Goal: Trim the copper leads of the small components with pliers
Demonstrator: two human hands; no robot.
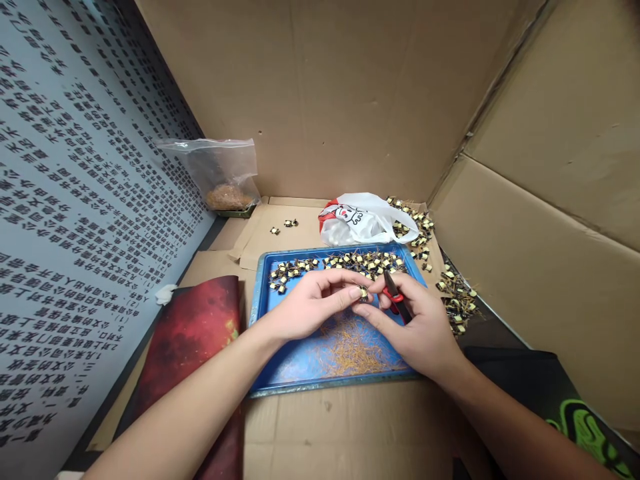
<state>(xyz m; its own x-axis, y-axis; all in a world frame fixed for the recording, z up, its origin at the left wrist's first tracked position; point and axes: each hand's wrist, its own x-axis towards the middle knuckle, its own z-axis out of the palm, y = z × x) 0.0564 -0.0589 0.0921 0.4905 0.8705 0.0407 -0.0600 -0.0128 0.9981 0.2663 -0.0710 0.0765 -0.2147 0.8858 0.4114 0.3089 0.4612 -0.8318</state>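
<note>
My left hand [325, 300] pinches a small yellow-taped transformer [363, 293] with black ends between thumb and fingertips, above the middle of a blue tray [300, 385]. Close on its right, my right hand [417, 323] keeps a pair of red and black wire cutters [396, 298] in its palm, jaws pointing up and away. The right thumb and index fingertip also reach to the transformer. Many like transformers [293, 268] with copper-coloured wire ends lie along the tray's far side. Short wire clippings [357, 350] are heaped at its near side.
Behind the tray sits a white plastic bag [363, 220], with more transformers [457, 300] piled at the right. A clear bag [227, 187] of brown clippings stands back left. A red mat [195, 340] lies left, a black-green one [530, 380] right. Cardboard walls [320, 87] enclose the space.
</note>
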